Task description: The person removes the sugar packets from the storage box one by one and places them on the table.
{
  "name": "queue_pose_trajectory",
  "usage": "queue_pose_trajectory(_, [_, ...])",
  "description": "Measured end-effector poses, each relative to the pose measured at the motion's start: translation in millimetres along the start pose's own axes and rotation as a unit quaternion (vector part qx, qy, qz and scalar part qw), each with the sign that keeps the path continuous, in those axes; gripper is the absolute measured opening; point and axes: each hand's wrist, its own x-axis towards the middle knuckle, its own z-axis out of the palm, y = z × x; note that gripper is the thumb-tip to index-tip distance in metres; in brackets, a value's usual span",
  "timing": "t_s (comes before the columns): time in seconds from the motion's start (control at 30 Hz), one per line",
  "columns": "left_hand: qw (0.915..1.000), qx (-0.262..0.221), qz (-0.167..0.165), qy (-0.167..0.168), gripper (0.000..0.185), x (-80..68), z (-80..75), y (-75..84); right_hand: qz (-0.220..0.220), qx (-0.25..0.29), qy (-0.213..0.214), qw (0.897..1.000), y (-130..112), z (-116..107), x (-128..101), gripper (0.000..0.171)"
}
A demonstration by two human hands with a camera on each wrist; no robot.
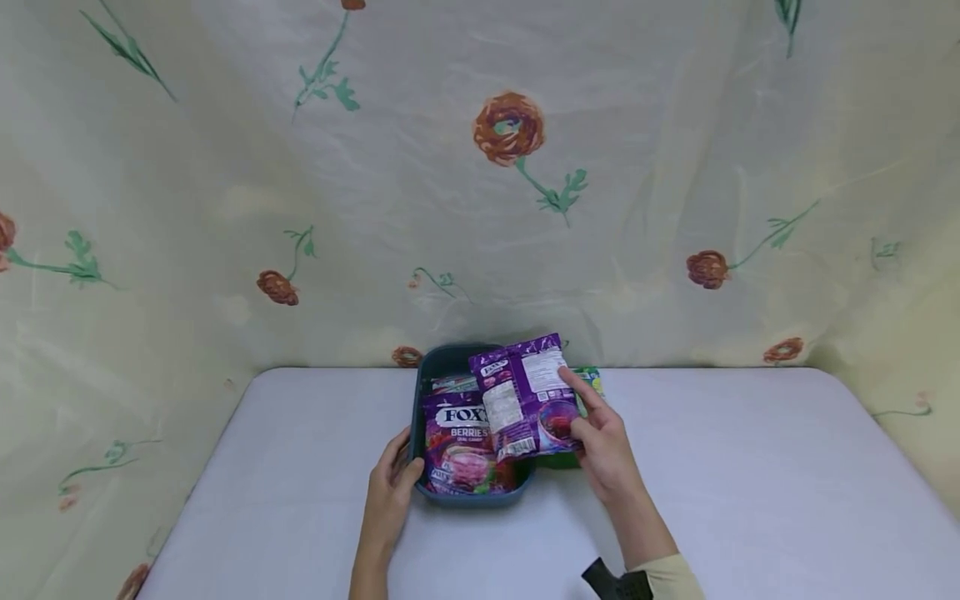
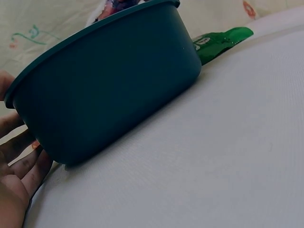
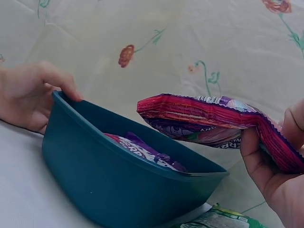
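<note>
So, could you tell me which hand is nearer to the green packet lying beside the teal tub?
Right. The right hand, pinching a purple candy bag, hovers just above the green packet; the left hand grips the teal tub on its far side.

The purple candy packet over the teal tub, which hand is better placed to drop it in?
Right. The right hand already grips the purple packet above the teal tub, while the left hand holds the tub's rim, likely steadying it.

Both hands are bare; the right forearm wears a cream sleeve point(image 1: 670, 575) with a black wrist strap point(image 1: 617, 582) beside its cuff.
</note>
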Motion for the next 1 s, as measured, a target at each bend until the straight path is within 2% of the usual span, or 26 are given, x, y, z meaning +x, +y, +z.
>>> queue_pose_trajectory(0.33, [0.9998,0.018,-0.003,0.0,0.051,3.0,-2.4,3.1,-0.014,0.003,0.021,1.0,-6.3,-6.4,1.7,0.065])
queue_pose_trajectory(0.73, [0.9997,0.016,-0.019,0.009,0.05,-3.2,0.5,2.9,-0.012,-0.016,0.043,0.999,-12.3,-23.1,-4.4,0.065])
queue_pose_trajectory(1.0, [0.9993,0.023,-0.001,0.031,0.042,10.5,0.7,6.2,-0.03,-0.023,0.049,0.998,-16.6,-33.4,-3.3,0.065])
